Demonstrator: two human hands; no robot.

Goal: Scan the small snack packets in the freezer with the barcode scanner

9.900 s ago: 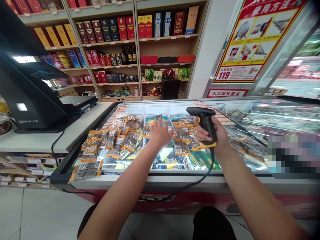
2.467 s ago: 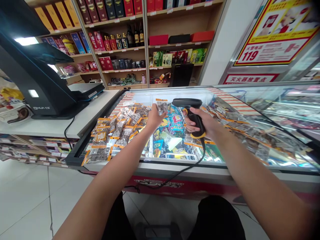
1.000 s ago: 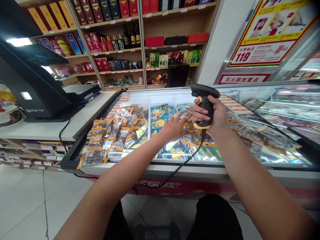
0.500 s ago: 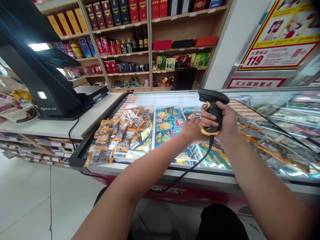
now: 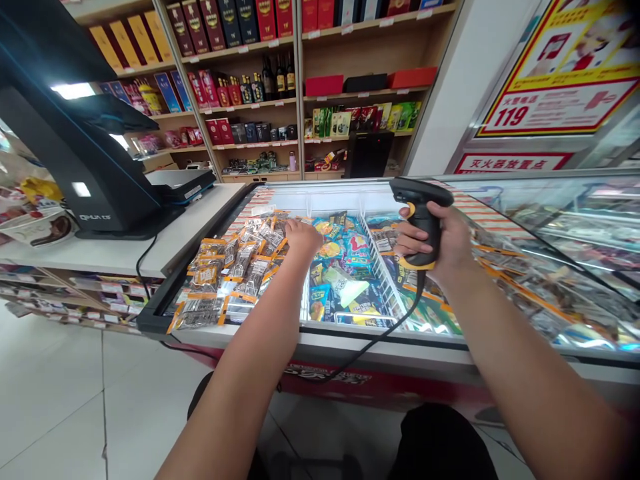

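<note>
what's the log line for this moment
left hand: on snack packets, grip unclear | right hand: grips barcode scanner | place: above chest freezer

A: Where is there room over the freezer top?
B: The middle stretch of glass lies bare, between the snack packets heaped on the left and the loose packets strewn along the right.
A: What blocks it?
B: The right hand holds the scanner upright above its right edge, and the cable hangs over the front rim. The left hand sits at the heap's inner edge. Leftward, the till fills the counter
</note>
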